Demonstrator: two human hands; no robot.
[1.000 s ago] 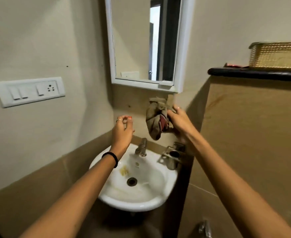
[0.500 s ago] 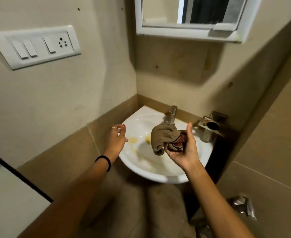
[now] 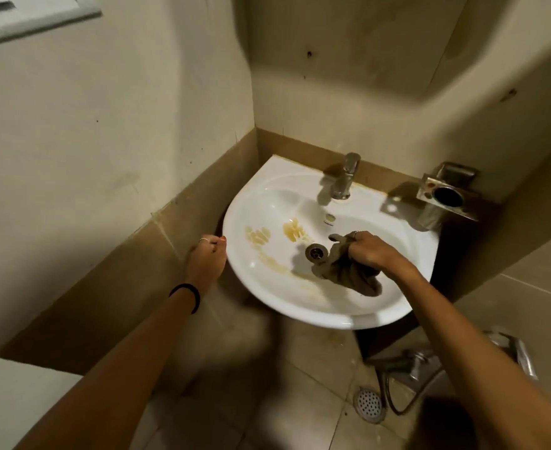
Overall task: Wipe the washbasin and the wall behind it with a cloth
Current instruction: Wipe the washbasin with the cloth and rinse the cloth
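The cloth (image 3: 349, 274) is gripped by curled right hand (image 3: 370, 251) fingers inside the washbasin (image 3: 267, 203), at the drain's (image 3: 315, 252) three o'clock; left hand (image 3: 206, 259) fingers are loosely curled.

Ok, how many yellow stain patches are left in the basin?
3 in the washbasin: one far left, one behind the drain, one smear along the front. The cloth may hide more.

**Colours Around the Sink**

The washbasin (image 3: 300, 306) was white, with yellow-brown stains (image 3: 295, 230) inside. The cloth (image 3: 349, 274) was brown-grey. The tap (image 3: 344, 177) was shiny silver. The wall (image 3: 349, 102) was cream, with a tan tile strip (image 3: 202, 186). A black band (image 3: 186, 295) circled the left wrist. One nail (image 3: 224, 239) looked red, perhaps orange.
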